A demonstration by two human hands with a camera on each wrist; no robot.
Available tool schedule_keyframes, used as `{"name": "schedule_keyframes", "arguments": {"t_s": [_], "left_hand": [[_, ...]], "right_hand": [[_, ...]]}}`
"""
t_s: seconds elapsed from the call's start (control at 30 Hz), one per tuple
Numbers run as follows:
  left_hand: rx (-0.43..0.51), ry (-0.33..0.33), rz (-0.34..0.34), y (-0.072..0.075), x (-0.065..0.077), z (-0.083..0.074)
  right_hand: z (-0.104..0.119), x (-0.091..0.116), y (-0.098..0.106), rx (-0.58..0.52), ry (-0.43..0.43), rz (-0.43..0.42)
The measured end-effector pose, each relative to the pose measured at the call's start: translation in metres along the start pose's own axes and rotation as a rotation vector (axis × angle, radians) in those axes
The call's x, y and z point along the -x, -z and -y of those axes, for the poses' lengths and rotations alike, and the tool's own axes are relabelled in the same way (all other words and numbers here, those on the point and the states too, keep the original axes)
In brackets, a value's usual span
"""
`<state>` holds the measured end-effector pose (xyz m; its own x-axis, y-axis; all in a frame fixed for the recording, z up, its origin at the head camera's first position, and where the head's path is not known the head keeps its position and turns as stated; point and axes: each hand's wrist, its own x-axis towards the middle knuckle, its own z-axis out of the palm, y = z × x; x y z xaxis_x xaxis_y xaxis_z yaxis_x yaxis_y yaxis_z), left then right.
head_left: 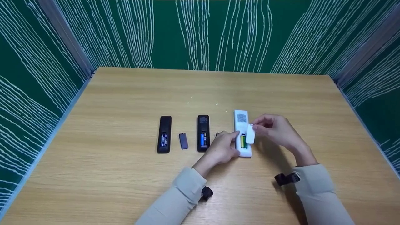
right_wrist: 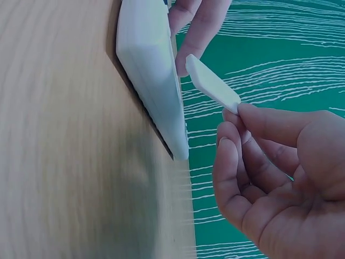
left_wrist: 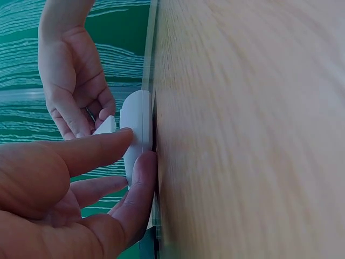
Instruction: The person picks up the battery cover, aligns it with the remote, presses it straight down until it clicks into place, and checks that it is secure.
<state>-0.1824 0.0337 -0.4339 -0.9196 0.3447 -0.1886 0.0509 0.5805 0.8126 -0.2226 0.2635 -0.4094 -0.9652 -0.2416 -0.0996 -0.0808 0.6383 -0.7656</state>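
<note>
A white remote control (head_left: 241, 122) lies back side up on the table, its battery slot exposed with green-and-yellow batteries (head_left: 243, 141) inside. My left hand (head_left: 222, 147) grips the remote's lower part from the left, fingers against its edges; the left wrist view shows the remote's end (left_wrist: 137, 113) between them. Thumb and fingertips of my right hand (head_left: 276, 129) pinch a small white battery cover (head_left: 250, 134) by its far end. In the right wrist view the cover (right_wrist: 211, 83) is tilted and held apart from the remote's body (right_wrist: 151, 81).
To the left lie two black remotes, one (head_left: 164, 134) at the far left and another (head_left: 203, 132) nearer my left hand, both with batteries showing. A dark battery cover (head_left: 183, 141) sits between them. Another dark piece is mostly hidden behind my left hand. Small white specks dot the table (head_left: 140, 93).
</note>
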Motion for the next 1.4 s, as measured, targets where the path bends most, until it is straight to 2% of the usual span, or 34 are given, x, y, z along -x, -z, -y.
{"name": "schedule_keyframes", "arguments": {"t_s": [0.1, 0.33, 0.67, 0.8, 1.4], "left_hand": [[-0.008, 0.006, 0.004, -0.001, 0.0, 0.001], [-0.023, -0.026, -0.009, -0.001, -0.001, 0.001], [-0.002, 0.012, -0.004, -0.001, -0.001, 0.0], [-0.013, 0.004, -0.007, 0.0, -0.001, 0.0], [-0.034, -0.045, -0.012, 0.0, -0.002, 0.003]], "right_hand": [[-0.001, 0.0, -0.002, 0.006, -0.004, 0.0], [0.0, -0.002, -0.008, -0.007, 0.029, 0.006], [0.002, -0.003, -0.012, -0.01, 0.015, 0.029], [0.002, -0.003, -0.012, -0.022, -0.003, 0.052], [0.001, -0.004, -0.017, -0.043, 0.032, 0.051]]}}
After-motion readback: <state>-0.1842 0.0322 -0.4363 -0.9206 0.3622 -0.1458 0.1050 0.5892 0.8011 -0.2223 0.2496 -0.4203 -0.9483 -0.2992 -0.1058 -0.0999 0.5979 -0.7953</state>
